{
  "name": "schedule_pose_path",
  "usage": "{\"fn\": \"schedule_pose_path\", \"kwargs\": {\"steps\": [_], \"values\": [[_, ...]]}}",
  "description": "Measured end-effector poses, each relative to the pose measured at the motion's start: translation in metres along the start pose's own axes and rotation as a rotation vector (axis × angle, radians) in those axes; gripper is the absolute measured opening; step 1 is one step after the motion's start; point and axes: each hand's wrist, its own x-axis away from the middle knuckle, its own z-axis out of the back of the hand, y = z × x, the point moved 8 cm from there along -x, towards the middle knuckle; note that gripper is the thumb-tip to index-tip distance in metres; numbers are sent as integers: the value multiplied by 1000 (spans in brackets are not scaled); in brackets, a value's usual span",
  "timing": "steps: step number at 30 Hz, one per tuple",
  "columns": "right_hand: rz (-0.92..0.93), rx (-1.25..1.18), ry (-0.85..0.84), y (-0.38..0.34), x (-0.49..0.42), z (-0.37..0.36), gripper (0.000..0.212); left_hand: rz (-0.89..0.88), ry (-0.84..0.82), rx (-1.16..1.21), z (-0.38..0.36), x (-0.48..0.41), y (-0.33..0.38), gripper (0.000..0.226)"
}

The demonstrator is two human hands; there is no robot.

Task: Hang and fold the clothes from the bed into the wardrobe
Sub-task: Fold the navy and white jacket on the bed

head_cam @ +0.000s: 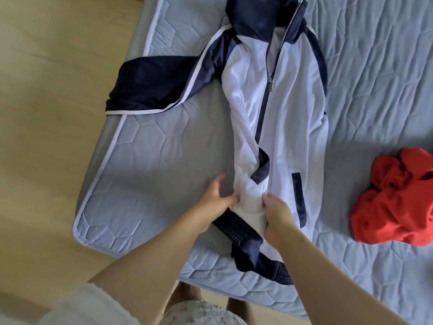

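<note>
Here, left hand (214,198), right hand (277,213) gripping jacket (288,118) hem, near mattress (145,141) edge

Single head-worn wide-angle view, looking steeply down from close above onto the corner of the bed (145,146), floor (46,113) at left.

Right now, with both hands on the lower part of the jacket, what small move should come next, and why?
Probably draw the bunched fabric outward and smooth it flat on the mattress. The left hand and right hand both grip a rolled-up wad near the hem of the jacket; that side of the front lies twisted, while the other side lies flat.
</note>
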Motion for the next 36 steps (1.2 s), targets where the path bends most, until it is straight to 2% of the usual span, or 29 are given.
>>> {"fn": "schedule_pose_path", "kwargs": {"steps": [2, 5, 10, 12, 14, 17, 20, 23, 25, 27, 29, 32, 34, 36], "values": [[-13, -3, -5, 0, 1, 6, 27, 29, -143, 36, -13, 3, -1, 51], [6, 52, -24, 0, 4, 6, 22, -10, -132, 36, -9, 8, 1, 25], [-10, 151, -186, 14, 27, -35, 15, 1, 210, 20, 60, 31, -19, 21], [-31, 199, -187, 23, 33, -47, 14, 42, 358, -100, 98, 44, -33, 13], [-58, 223, -186, 32, 36, -57, 14, 62, 438, -228, 129, 55, -45, 8], [-57, 280, -188, 42, 38, -71, 25, 46, 524, -391, 162, 66, -55, 15], [-24, 339, -155, 46, 35, -75, 28, 68, 655, -373, 200, 71, -66, 22], [-4, 389, -104, 51, 32, -69, 25, 147, 638, -445, 214, 68, -73, 10], [17, 423, -70, 54, 28, -61, 23, 201, 626, -580, 206, 65, -73, 41], [29, 440, -32, 57, 26, -47, 21, 124, 642, -764, 182, 65, -60, 58], [30, 463, 6, 62, 26, -31, 23, -50, 575, -928, 140, 64, -44, 62], [50, 517, 94, 66, 27, -1, 29, -189, 168, -1060, 63, 54, -53, 57], [65, 522, 186, 68, 27, 26, 28, -119, -131, -1170, 23, 49, -75, 52], [55, 493, 270, 75, 25, 54, 25, 29, -228, -1209, 6, 46, -92, 49]]}}
